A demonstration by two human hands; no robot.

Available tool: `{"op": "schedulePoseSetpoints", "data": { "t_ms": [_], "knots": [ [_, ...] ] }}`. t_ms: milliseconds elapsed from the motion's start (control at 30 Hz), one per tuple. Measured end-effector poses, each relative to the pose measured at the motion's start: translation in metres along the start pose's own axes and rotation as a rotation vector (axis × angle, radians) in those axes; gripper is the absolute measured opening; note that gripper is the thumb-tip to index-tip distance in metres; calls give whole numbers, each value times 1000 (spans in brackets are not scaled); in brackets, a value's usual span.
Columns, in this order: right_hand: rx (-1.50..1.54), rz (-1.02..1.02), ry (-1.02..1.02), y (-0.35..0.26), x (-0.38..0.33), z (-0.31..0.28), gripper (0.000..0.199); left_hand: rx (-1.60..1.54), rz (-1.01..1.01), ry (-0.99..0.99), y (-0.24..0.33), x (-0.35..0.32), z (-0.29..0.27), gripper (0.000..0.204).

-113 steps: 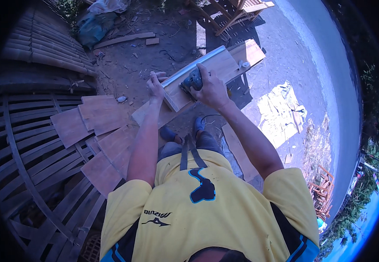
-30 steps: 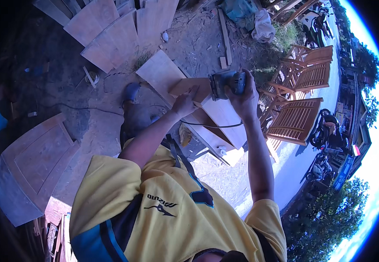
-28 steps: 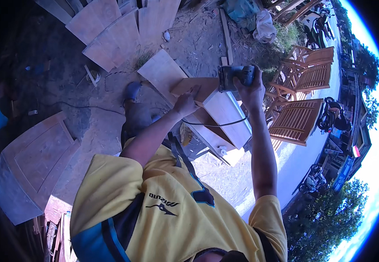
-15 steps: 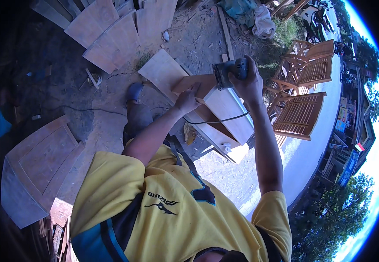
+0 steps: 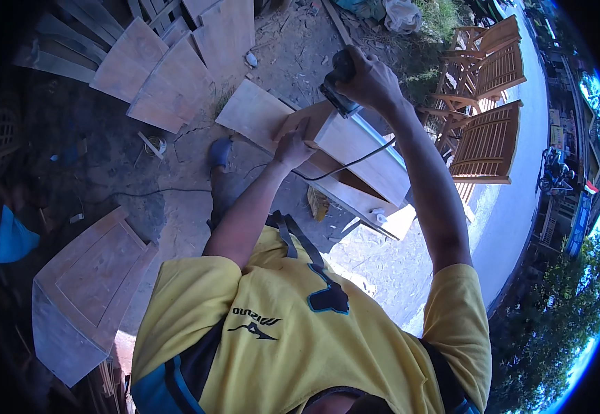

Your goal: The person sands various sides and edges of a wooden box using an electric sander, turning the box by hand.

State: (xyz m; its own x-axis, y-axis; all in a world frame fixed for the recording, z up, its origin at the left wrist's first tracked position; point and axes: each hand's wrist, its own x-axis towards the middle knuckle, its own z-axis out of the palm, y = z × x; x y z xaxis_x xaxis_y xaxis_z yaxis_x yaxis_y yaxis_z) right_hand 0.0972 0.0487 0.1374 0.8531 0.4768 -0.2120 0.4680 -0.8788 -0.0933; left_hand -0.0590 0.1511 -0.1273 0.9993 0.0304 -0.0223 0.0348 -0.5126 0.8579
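Note:
My right hand [image 5: 374, 84] is closed round a dark power sander [image 5: 341, 96], its fingers over the top of the body. The sander is tilted at the far right corner of a wooden drawer-like box [image 5: 365, 155]; whether its pad touches the wood I cannot tell. My left hand [image 5: 293, 150] grips the box's near-left end panel [image 5: 307, 124], fingers partly hidden behind its edge. Beneath the box lies a long pale board [image 5: 253, 114]. The black cord [image 5: 345, 168] loops from beside my right forearm across the box. A small white roll [image 5: 379, 215] sits on the board's near end.
Flat wooden panels [image 5: 169, 86] lean at the far left. A framed panel piece [image 5: 93, 276] stands at the near left. Slatted wooden chairs [image 5: 486, 145] stand on the right beside the road [image 5: 514, 186]. A blue sandal [image 5: 220, 153] shows on my foot.
The sander has turned in my right hand's grip and tilted more steeply, shifting slightly away along the box's far end. My left hand stays on the end panel. The whole view has shifted a little.

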Motion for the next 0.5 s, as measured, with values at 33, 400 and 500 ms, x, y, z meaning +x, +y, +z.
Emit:
{"op": "schedulePoseSetpoints", "data": {
  "t_ms": [33,400,500],
  "knots": [
    [32,32,156,6,-1,6,77,6,10,-6,-2,2,2,83],
    [437,-110,178,37,-162,63,87,77,64,13,-16,-1,6,98],
    [381,-38,91,48,-174,63,89,18,25,-14,-8,1,0,99]
  ]
}}
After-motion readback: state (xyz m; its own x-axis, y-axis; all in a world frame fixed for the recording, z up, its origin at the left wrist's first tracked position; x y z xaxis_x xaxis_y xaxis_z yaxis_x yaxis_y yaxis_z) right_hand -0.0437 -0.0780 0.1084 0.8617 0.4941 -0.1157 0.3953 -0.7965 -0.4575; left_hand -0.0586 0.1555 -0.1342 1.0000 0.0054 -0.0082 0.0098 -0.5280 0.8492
